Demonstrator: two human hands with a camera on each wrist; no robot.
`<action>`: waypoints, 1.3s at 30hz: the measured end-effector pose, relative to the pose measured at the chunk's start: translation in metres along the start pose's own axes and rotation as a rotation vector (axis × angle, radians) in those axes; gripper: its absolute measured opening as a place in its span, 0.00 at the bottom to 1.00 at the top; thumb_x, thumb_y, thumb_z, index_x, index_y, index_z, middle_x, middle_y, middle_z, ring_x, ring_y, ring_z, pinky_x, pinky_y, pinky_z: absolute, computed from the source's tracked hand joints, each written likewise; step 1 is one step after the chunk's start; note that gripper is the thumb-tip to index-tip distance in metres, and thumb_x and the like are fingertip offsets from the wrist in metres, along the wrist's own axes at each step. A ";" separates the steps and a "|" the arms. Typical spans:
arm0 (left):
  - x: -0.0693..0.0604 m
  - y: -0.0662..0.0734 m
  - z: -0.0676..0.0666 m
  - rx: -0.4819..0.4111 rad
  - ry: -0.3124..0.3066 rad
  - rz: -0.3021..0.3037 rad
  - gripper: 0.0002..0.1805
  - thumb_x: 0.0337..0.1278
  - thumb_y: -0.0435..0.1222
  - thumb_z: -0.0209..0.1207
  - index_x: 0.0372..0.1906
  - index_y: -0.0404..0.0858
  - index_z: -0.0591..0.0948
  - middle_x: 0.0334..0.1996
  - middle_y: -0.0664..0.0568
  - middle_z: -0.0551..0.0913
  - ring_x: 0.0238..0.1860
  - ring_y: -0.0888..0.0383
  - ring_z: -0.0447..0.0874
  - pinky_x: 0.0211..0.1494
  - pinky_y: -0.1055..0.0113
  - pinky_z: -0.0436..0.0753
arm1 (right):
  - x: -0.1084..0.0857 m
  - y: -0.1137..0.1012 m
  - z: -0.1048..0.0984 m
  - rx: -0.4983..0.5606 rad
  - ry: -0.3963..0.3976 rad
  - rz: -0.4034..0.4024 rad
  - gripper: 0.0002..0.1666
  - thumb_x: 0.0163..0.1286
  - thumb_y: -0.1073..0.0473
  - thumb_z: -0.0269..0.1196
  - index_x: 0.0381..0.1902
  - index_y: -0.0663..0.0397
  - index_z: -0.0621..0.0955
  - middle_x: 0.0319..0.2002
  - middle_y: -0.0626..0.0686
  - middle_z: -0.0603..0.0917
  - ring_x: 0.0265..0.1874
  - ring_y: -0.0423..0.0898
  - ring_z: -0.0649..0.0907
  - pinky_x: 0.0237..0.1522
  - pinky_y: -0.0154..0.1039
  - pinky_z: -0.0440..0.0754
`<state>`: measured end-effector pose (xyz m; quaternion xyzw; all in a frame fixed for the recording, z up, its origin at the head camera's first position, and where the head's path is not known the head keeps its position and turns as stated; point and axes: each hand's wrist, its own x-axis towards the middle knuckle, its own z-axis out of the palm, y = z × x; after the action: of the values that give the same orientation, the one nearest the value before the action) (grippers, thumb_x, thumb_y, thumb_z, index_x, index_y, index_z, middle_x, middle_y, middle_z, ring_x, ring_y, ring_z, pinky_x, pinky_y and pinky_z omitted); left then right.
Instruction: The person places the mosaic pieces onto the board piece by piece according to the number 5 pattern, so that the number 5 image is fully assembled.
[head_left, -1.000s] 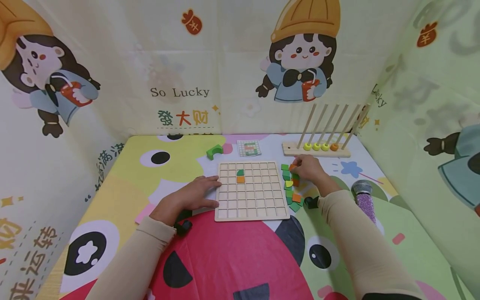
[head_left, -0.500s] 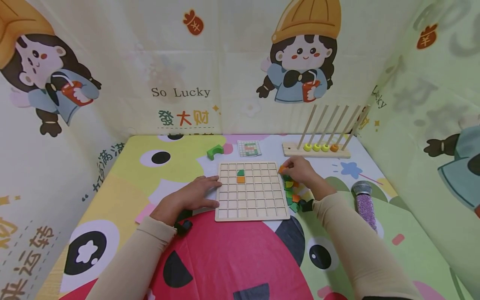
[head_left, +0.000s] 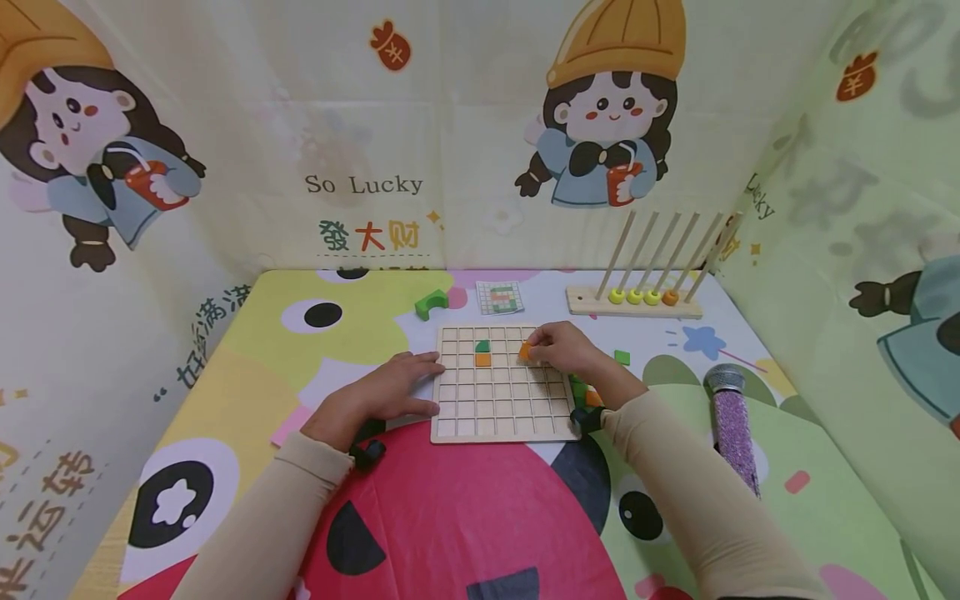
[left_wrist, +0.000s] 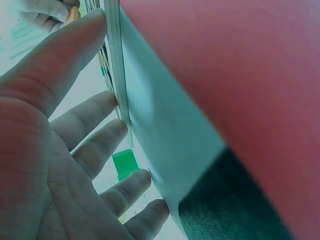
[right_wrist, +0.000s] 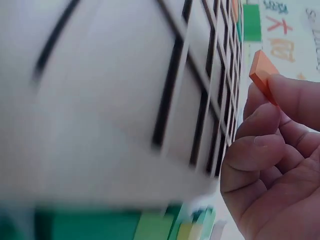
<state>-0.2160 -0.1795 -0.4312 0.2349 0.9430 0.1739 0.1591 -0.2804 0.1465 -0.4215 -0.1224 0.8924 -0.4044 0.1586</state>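
With right fingers (right_wrist: 298,97), pinching one end of an orange tile (head_left: 524,352) (likely for control) above the board (head_left: 498,410) toward the counter's (head_left: 375,312) far edge; touching its left side, perhaps against sliding, with straight left fingers (head_left: 422,357).

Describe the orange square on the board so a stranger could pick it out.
Find the pale grid board beside the left hand. Toward its far edge, slightly left of centre, the orange square sits just this side of a green piece. Unlike the orange piece pinched in the right hand, it lies flat.
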 end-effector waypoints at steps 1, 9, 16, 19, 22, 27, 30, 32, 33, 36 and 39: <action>0.000 0.000 0.000 -0.001 0.000 0.000 0.43 0.58 0.51 0.71 0.77 0.44 0.70 0.81 0.44 0.62 0.79 0.37 0.57 0.77 0.42 0.69 | 0.000 -0.003 0.003 0.002 -0.006 -0.005 0.09 0.74 0.63 0.64 0.47 0.62 0.84 0.43 0.57 0.86 0.39 0.49 0.80 0.40 0.38 0.77; 0.000 -0.001 0.001 -0.001 0.007 0.011 0.43 0.59 0.51 0.71 0.77 0.44 0.70 0.80 0.43 0.62 0.79 0.37 0.58 0.76 0.43 0.69 | 0.006 -0.019 0.024 -0.024 -0.057 -0.075 0.06 0.73 0.63 0.65 0.45 0.59 0.85 0.41 0.54 0.86 0.39 0.47 0.79 0.42 0.38 0.76; 0.001 -0.001 -0.001 -0.008 -0.008 -0.012 0.44 0.57 0.51 0.72 0.77 0.45 0.70 0.81 0.45 0.61 0.80 0.39 0.57 0.76 0.43 0.70 | 0.009 -0.035 0.040 -0.099 -0.095 -0.125 0.04 0.72 0.64 0.65 0.42 0.57 0.85 0.39 0.51 0.85 0.38 0.45 0.79 0.43 0.38 0.76; 0.001 -0.001 -0.002 -0.011 -0.011 -0.007 0.44 0.57 0.51 0.72 0.77 0.45 0.70 0.81 0.44 0.61 0.79 0.38 0.57 0.76 0.42 0.69 | 0.009 -0.040 0.046 -0.134 -0.106 -0.129 0.04 0.72 0.63 0.65 0.42 0.56 0.85 0.39 0.51 0.85 0.38 0.45 0.79 0.43 0.38 0.77; 0.000 -0.002 -0.002 -0.016 -0.011 0.002 0.43 0.58 0.51 0.71 0.77 0.44 0.70 0.81 0.44 0.61 0.79 0.37 0.57 0.77 0.41 0.67 | 0.009 -0.044 0.051 -0.166 -0.109 -0.128 0.04 0.72 0.63 0.64 0.42 0.55 0.85 0.38 0.50 0.85 0.38 0.45 0.79 0.43 0.38 0.77; 0.000 -0.003 -0.001 -0.022 -0.006 0.007 0.43 0.59 0.51 0.71 0.77 0.44 0.70 0.81 0.43 0.61 0.80 0.36 0.56 0.78 0.40 0.65 | 0.007 -0.046 0.054 -0.188 -0.104 -0.135 0.03 0.73 0.63 0.65 0.41 0.56 0.85 0.37 0.50 0.85 0.37 0.44 0.79 0.42 0.37 0.78; 0.000 -0.003 -0.002 -0.022 -0.003 0.009 0.43 0.59 0.51 0.71 0.77 0.44 0.70 0.81 0.43 0.61 0.80 0.36 0.56 0.78 0.40 0.65 | 0.006 -0.046 0.054 -0.196 -0.102 -0.150 0.03 0.73 0.64 0.64 0.41 0.57 0.85 0.36 0.50 0.85 0.36 0.44 0.79 0.42 0.37 0.78; 0.000 -0.003 -0.002 -0.021 0.000 0.015 0.43 0.59 0.51 0.71 0.77 0.44 0.70 0.81 0.43 0.61 0.79 0.36 0.56 0.78 0.40 0.66 | 0.006 -0.046 0.054 -0.200 -0.102 -0.161 0.03 0.73 0.64 0.64 0.41 0.57 0.85 0.36 0.50 0.86 0.35 0.43 0.79 0.42 0.37 0.78; 0.000 -0.004 -0.001 -0.020 0.001 0.018 0.43 0.59 0.51 0.71 0.77 0.43 0.70 0.81 0.43 0.62 0.79 0.36 0.57 0.78 0.40 0.66 | 0.006 -0.046 0.054 -0.203 -0.102 -0.165 0.03 0.72 0.64 0.64 0.41 0.57 0.85 0.36 0.50 0.86 0.35 0.43 0.80 0.42 0.37 0.78; 0.000 -0.004 -0.001 -0.017 0.005 0.025 0.42 0.59 0.51 0.71 0.76 0.43 0.71 0.80 0.42 0.62 0.79 0.36 0.57 0.78 0.41 0.66 | 0.006 -0.046 0.054 -0.207 -0.103 -0.160 0.03 0.72 0.64 0.64 0.41 0.57 0.85 0.36 0.51 0.86 0.35 0.43 0.80 0.42 0.37 0.79; 0.000 -0.004 -0.001 -0.013 0.005 0.026 0.42 0.59 0.51 0.70 0.76 0.43 0.71 0.80 0.42 0.62 0.79 0.36 0.58 0.78 0.41 0.66 | 0.006 -0.046 0.055 -0.219 -0.100 -0.152 0.03 0.72 0.64 0.64 0.40 0.57 0.85 0.36 0.51 0.86 0.36 0.44 0.80 0.42 0.38 0.79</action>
<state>-0.2176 -0.1833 -0.4322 0.2456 0.9391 0.1826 0.1562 -0.2605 0.0770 -0.4218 -0.2263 0.9102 -0.3091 0.1573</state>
